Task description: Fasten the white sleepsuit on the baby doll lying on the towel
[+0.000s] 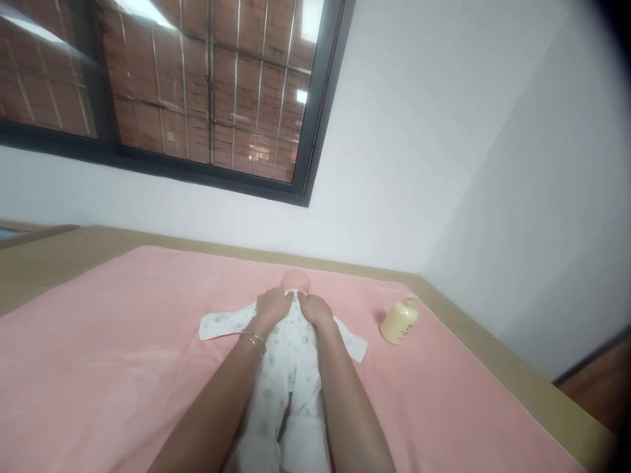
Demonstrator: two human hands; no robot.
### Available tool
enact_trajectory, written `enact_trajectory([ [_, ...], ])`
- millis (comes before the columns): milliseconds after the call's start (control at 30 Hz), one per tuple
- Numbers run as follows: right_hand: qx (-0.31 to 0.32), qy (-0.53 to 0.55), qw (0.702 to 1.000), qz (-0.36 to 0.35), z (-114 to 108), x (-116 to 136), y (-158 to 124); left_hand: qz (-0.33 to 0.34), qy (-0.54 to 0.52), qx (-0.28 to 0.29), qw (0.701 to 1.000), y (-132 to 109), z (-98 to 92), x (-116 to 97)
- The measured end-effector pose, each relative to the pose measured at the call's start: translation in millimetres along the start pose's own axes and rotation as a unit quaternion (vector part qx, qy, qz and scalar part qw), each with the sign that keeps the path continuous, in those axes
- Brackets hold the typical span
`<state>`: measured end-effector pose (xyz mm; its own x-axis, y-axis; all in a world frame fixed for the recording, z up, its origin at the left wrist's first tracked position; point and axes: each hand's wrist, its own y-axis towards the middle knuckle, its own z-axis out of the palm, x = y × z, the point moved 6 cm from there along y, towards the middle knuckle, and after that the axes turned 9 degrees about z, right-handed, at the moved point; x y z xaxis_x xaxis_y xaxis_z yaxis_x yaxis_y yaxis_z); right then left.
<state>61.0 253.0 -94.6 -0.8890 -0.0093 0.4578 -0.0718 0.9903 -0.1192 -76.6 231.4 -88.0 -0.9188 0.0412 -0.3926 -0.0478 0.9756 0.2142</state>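
On the pink blanket (148,315), my left hand (275,305) and right hand (318,310) pinched the printed suit (294,341) by its neckline, seemingly to keep it even below the doll's head (296,280) at twelve o'clock (bottle (397,323) at three).

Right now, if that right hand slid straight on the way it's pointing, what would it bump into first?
Just past the printed baby outfit it is touching, the right hand would probably bump the doll's head first, though the depth between them is unclear.
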Motion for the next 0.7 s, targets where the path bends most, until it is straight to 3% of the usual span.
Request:
enact_trajectory([
  [133,-0.027,-0.027,0.998,-0.047,-7.8,12.8,-8.1,-0.017,-0.031,0.039,0.999,1.1,6.2,8.3],
  [333,-0.006,-0.016,1.0,0.01,3.4,-2.5,6.7,0.016,0.028,-0.078,0.996,-3.4,-0.5,-16.4],
  [567,-0.023,-0.002,0.999,-0.024,-2.0,11.2,0.0,-0.024,-0.008,-0.002,1.0,0.8,8.5,3.3],
  [700,-0.009,-0.015,1.0,0.019,4.1,3.9,4.9,-0.007,-0.032,-0.019,0.999,0.2,6.8,3.8],
])
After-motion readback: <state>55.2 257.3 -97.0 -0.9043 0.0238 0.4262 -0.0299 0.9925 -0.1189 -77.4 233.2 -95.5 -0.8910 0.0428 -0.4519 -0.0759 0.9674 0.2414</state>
